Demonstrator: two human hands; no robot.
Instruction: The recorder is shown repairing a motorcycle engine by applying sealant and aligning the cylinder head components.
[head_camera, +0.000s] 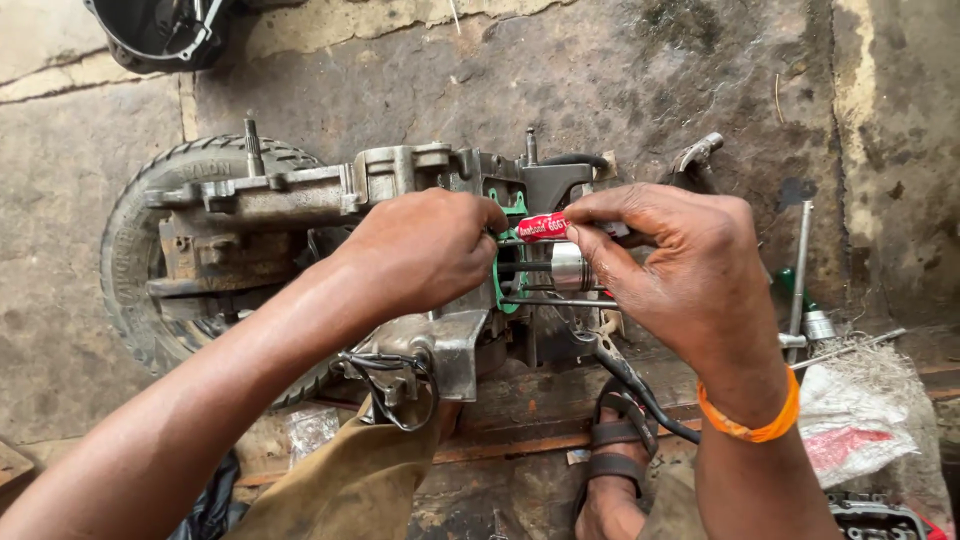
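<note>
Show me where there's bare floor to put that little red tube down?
Bare concrete floor lies beyond the engine, between the black tub and the far right wall. More sits left of the tyre. It is crowded where both hands meet at the red tube, and right by the rods and bag.

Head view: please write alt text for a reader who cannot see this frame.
Seen from above, a person's right hand holds a small red tube against a green gasket on a grimy engine block, while the left hand steadies that spot. The engine lies beside its tyre on a stained concrete floor, with a sandalled foot below.
</note>
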